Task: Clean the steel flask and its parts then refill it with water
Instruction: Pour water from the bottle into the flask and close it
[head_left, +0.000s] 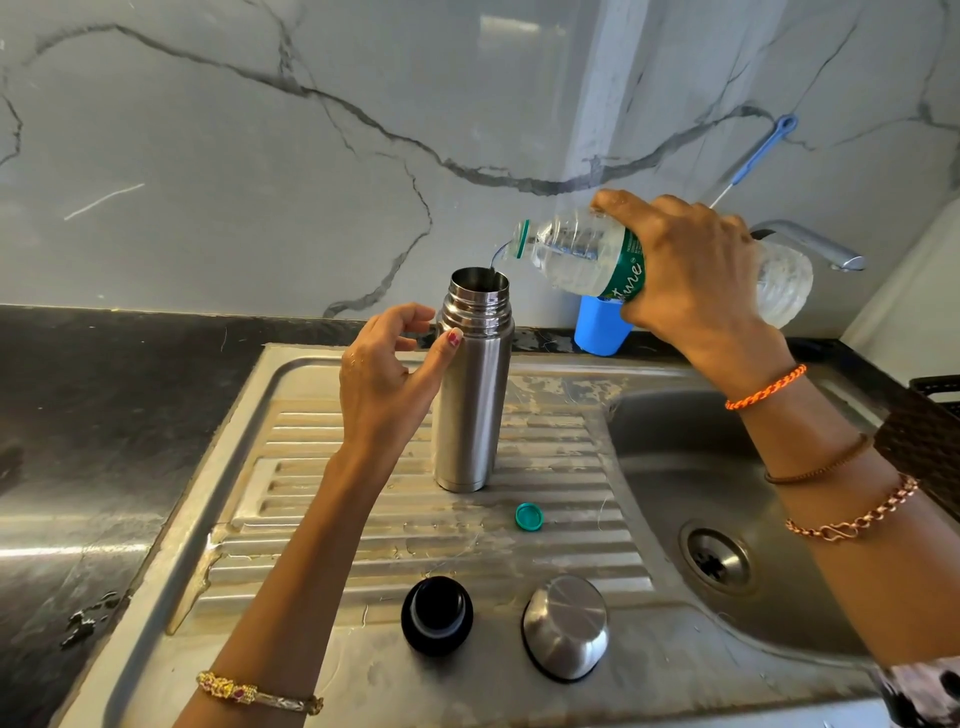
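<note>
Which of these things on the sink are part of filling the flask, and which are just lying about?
In use: steel flask, water bottle, green bottle cap, black stopper, steel cup lid.
Lying about: blue cup, blue brush, tap.

Right hand covers the water bottle's middle — label only partly legible. Blue cup half hidden behind the bottle. Water level inside the steel flask not visible. Dark basket cut off at the right edge.
</note>
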